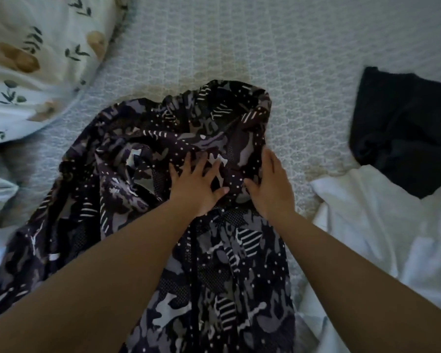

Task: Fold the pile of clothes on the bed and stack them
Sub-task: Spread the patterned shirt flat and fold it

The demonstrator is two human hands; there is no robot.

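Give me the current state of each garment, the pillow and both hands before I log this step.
patterned garment: spread on the bed, rumpled, not yet folded.
left hand: fingers spread, pressing flat on the patterned garment.
right hand: fingers straight, resting on the garment's right side.
black garment: lying to the right, partly on the white garment.
white garment: crumpled, unfolded.
floral pillow: lying at upper left.

single head-worn view, wide angle
looks forward and steeply down from above the bed (303,59), close over both forearms, edges bowed by the lens
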